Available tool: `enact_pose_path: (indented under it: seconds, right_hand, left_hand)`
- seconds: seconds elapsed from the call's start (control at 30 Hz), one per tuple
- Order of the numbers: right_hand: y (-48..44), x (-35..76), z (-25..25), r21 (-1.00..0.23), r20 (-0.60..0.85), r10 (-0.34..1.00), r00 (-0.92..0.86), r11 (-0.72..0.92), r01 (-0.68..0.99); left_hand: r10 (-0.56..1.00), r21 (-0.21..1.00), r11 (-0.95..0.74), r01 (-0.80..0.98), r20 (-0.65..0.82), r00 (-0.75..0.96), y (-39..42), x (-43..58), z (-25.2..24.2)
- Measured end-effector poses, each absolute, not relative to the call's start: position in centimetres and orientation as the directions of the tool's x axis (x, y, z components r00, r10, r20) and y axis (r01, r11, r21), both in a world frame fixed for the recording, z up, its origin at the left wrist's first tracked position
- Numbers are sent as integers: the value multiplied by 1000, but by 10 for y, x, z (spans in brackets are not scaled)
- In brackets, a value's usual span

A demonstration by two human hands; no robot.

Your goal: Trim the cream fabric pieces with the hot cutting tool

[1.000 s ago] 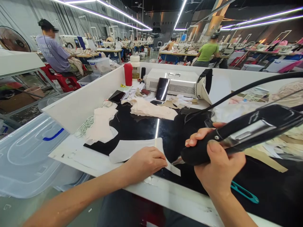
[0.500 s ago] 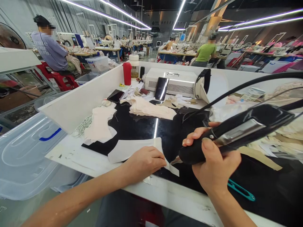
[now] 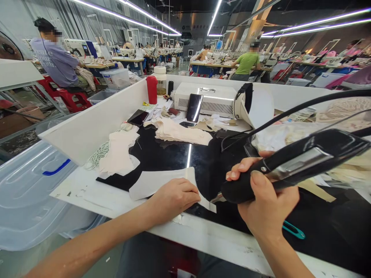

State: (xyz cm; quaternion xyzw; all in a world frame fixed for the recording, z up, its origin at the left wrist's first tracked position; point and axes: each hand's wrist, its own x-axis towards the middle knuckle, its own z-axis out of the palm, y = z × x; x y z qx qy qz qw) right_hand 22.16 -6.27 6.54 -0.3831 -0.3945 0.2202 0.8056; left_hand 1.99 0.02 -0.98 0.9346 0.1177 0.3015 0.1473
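White piece (image 3: 150,180): is lying flat, mostly on the black mat (image 3: 211,166), its right end getting narrow.
Black tool (image 3: 311,156): is leaning over the mat, its back end pointing up and right, a silver strip (image 3: 301,163) shining on its side.
Metal tip (image 3: 218,198): is pointing down and left beside the narrow end; too small to tell if touching.

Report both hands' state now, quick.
Left hand: on the white piece; can't tell if it's pinching.
Right hand: closed around the black tool.
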Motion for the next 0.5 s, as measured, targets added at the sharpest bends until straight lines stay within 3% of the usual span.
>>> enact_pose_path:
  seconds: [0.5]
  right_hand:
    - [-67,208,65,-770,485,683,547,630,-103]
  left_hand:
    - [312,347,-927,145,492,813,1,19,-7]
